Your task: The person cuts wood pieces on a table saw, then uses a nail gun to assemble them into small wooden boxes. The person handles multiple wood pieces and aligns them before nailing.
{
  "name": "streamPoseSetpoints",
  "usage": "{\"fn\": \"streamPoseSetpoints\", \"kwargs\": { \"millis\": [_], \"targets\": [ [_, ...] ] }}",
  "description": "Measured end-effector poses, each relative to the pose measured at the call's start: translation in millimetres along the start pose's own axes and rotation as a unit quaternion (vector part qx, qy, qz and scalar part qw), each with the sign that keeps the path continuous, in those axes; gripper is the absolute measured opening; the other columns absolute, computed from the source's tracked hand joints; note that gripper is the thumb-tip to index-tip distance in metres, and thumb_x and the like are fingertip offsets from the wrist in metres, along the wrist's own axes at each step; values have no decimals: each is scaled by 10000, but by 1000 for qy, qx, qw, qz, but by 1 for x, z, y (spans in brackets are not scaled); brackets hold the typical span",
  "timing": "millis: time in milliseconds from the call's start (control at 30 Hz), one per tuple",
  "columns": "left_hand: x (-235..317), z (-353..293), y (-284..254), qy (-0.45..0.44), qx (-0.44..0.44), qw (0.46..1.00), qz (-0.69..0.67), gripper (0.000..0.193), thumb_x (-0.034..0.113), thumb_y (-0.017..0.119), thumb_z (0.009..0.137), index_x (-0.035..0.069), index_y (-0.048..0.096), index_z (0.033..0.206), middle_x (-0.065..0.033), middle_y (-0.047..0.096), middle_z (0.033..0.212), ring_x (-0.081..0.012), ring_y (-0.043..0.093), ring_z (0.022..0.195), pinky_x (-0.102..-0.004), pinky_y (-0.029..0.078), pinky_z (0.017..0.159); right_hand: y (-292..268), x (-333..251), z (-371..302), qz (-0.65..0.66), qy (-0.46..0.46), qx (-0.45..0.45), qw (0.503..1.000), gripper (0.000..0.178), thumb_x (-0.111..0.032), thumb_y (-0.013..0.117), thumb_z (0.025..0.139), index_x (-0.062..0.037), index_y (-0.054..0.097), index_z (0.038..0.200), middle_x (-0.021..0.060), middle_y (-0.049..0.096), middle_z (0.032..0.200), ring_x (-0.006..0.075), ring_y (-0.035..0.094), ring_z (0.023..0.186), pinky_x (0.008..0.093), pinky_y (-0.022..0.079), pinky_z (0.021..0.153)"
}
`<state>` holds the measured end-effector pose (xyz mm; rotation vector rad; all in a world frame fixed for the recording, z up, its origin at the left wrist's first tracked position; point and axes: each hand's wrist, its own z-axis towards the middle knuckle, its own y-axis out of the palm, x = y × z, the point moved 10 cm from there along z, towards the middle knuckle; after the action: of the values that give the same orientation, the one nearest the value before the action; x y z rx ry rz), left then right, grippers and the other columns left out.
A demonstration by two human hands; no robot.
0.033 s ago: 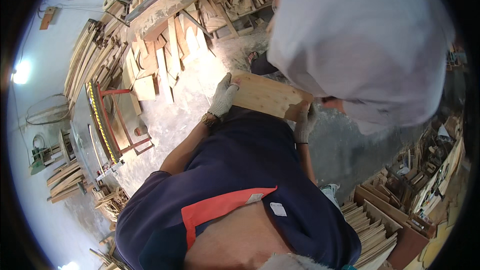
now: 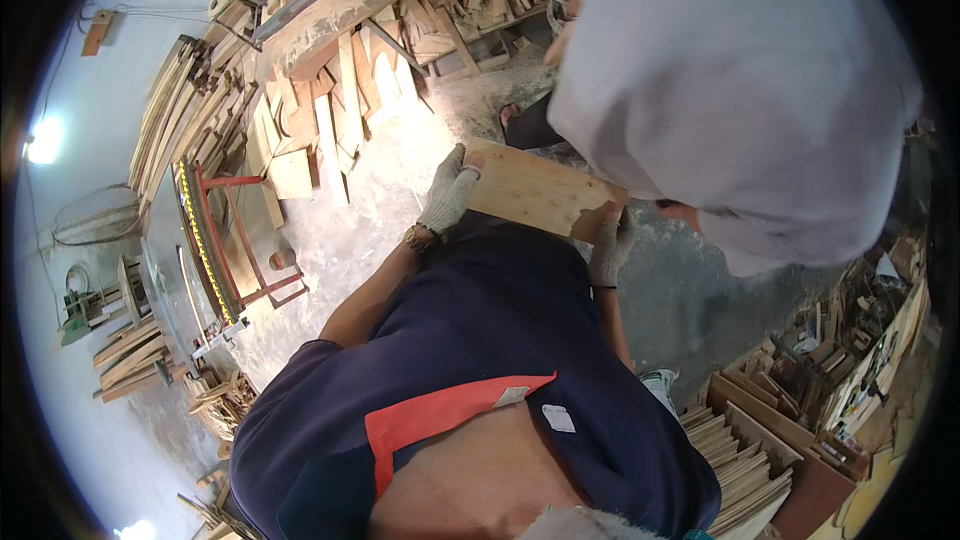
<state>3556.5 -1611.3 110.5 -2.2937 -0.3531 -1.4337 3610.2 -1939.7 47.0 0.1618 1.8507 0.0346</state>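
Note:
A flat wooden board point(image 2: 540, 190) is held out in front of my body, one end in each hand. My left hand point(image 2: 449, 190), in a pale knit glove with bare-looking fingertips, is closed on the board's left end. At its right end my right hand point(image 2: 607, 245), gloved too, grips the board near a darker patch; part of its fingers is hidden. Close beyond the board, a person in a loose white garment point(image 2: 730, 100) stands at the right and covers much of that side.
Offcuts and planks point(image 2: 340, 110) are heaped at the far left. A red metal frame point(image 2: 230, 183) stands left of me. Stacked wooden slats point(image 2: 735, 465) and a brown box point(image 2: 815, 485) lie at the lower right. A foot in a sandal point(image 2: 508, 118) shows beyond the board.
The person in white has shifted slightly to the right, uncovering more of an arm and a leg at the back. My hands and the board look nearly unchanged.

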Motion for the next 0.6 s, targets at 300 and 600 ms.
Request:
{"fn": "streamPoseSetpoints", "kwargs": {
  "millis": [300,600],
  "targets": [
    [64,91,2,-5,-73,997,-5,380,241,603,1028,-62,534,1247,-141,659,1147,-155,598,1036,-308,491,908,47,30,127,1,23,11,1000,480,-440,617,1042,31,669,1120,63,682,970,115,630,775,290,527,708],
    [125,335,-55,43,22,999,-11,362,149,690,970,-64,619,1254,-61,685,949,-114,612,863,-270,504,793,203,-23,342,-134,15,30,990,414,-341,650,1031,42,662,1189,94,700,1095,142,662,927,270,528,802]
  ]
}}
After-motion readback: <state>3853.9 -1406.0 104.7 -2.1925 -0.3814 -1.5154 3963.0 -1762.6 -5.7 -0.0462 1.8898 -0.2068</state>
